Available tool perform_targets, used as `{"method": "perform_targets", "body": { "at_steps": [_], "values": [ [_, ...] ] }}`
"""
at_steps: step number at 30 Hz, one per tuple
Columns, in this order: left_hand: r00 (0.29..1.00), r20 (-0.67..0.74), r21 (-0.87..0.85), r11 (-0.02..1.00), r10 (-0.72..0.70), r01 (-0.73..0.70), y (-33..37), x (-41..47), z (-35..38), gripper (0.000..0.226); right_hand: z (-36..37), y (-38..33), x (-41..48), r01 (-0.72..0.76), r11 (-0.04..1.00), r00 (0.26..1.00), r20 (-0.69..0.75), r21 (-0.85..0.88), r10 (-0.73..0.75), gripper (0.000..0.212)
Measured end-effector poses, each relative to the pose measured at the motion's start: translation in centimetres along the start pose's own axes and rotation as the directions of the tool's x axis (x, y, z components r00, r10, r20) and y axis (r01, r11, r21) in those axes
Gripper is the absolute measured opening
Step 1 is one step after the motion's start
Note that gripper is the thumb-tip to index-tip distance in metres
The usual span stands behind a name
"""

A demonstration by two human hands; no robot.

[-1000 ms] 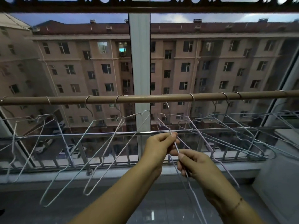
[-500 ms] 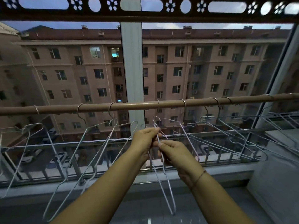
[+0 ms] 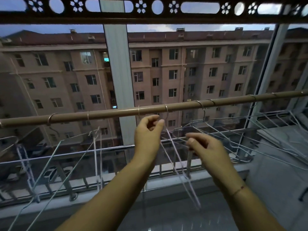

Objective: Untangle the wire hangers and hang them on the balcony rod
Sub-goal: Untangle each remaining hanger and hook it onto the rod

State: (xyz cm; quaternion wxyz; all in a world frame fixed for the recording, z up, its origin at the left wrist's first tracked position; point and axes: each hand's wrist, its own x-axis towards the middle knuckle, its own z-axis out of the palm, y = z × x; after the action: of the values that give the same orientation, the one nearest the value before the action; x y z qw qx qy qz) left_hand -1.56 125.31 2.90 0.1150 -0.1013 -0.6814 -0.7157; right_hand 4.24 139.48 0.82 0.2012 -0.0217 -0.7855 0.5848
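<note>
So the balcony rod (image 3: 116,113) runs the whole width of the view, sloping up toward the right, and honestly most of the job looks done already: there are hooks over it all along, a few wire hangers on the left (image 3: 93,147) dangling at odd angles and a bigger bunch on the right (image 3: 233,139) that overlap each other a lot, so I'd guess those might still want separating, hard to say for sure. The one in play is the middle hanger (image 3: 173,157), whose hook (image 3: 166,110) sits over the rod just right of the window post (image 3: 120,80), with its body trailing down and toward the near side between the two forearms. Looks to me like it's basically hung and just needs letting go or straightening. Both arms reach forward and up from the bottom of the frame. The left hand (image 3: 146,135) is just under the rod, thumb and forefinger pinching the wire right below the hook. The right hand (image 3: 205,147) is lower and to the right, fingers loosely curled around a lower wire, though motion blur makes the exact grip fuzzy.
</note>
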Motion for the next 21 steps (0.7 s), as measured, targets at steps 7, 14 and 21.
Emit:
{"method": "perform_targets", "body": {
  "at_steps": [7,14,21],
  "values": [
    [0.934,0.182,0.045,0.951,-0.307,0.304,-1.3,-0.8,9.6,0.038,-7.8,4.6,3.1,0.092,0.942,0.99,-0.077,-0.323,-0.122,0.028],
    [0.843,0.01,-0.136,0.834,-0.538,0.534,-4.8,-0.2,14.9,0.019,-10.2,7.4,3.6,0.113,0.934,0.983,0.175,-0.339,-0.056,0.032],
    [0.86,-0.084,-0.197,0.854,-0.504,0.481,-4.6,-0.3,15.8,0.021,-10.6,8.3,4.1,-0.021,0.994,0.962,0.269,-0.107,0.049,0.022]
  ]
}}
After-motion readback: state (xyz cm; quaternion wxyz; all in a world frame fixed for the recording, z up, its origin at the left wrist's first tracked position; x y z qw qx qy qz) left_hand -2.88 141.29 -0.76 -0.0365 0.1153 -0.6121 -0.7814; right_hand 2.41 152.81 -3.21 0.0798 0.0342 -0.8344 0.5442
